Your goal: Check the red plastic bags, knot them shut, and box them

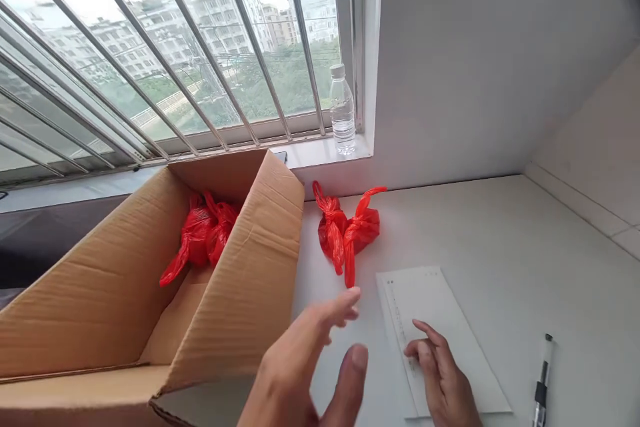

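My left hand (313,360) is in the air over the table between the cardboard box and the paper pad. Its fingers reach forward, thumb spread apart, and nothing is in it. Just beyond its fingertips, two knotted red plastic bags (363,227) lie side by side against each other; what they contain is hidden. My right hand (443,373) is over the white paper pad (435,300), its fingers loosely bent and apart, holding nothing; whether it touches the pad I cannot tell. A few lines of writing show along the pad's left side.
At left stands an open cardboard box (250,267) with red plastic bags (203,230) inside. A black-and-clear pen (543,377) lies at the right. A water bottle (343,113) stands on the windowsill (320,155) by the barred window. Walls bound the table's back and right.
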`<state>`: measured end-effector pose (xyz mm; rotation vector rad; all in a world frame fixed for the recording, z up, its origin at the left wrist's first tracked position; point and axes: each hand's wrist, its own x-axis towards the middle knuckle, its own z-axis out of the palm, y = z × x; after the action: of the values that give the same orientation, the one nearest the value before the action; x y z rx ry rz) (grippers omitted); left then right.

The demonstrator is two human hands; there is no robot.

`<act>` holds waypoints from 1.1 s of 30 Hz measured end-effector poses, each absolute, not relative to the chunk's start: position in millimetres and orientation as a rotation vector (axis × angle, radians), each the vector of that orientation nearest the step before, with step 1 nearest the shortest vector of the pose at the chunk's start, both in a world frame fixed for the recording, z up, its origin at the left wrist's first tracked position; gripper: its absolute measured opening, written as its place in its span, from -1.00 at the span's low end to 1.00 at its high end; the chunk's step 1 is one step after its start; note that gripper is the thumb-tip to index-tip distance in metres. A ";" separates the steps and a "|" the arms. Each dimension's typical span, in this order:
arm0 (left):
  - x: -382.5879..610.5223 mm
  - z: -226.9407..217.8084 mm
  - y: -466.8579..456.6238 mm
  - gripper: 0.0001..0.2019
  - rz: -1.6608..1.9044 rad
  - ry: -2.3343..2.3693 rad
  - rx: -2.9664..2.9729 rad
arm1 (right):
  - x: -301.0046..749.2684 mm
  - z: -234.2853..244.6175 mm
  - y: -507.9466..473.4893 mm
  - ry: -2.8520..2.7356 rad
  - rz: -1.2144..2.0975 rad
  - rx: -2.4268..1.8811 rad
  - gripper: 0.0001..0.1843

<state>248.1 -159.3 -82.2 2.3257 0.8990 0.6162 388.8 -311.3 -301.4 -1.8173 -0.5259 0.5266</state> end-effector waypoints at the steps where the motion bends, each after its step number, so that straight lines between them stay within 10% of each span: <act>1: 267.5 -108.6 -160.0 -0.60 0.538 0.904 2.371 | 389.7 -300.3 -311.4 -0.558 0.525 -1.812 -0.46; 6: 341.9 -203.9 -98.4 -0.39 0.651 1.240 2.315 | 394.3 -302.7 -312.1 -0.645 0.517 -1.758 -0.48; 9: 347.2 -228.9 -76.0 -0.62 0.656 1.310 2.276 | 395.4 -308.8 -309.8 -0.646 0.506 -1.709 -0.47; 18: 293.6 -238.1 -130.4 -0.77 0.749 1.092 2.285 | 406.2 -310.4 -309.8 -0.760 0.530 -1.651 -0.55; 33: 182.7 -251.1 -231.5 -0.47 0.902 1.165 2.321 | 402.7 -300.2 -325.4 -0.875 0.414 -1.623 -0.70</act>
<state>182.7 -231.5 -251.1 2.3213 1.1650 0.9016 402.7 -325.4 -300.2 -1.6232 -0.8747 0.4145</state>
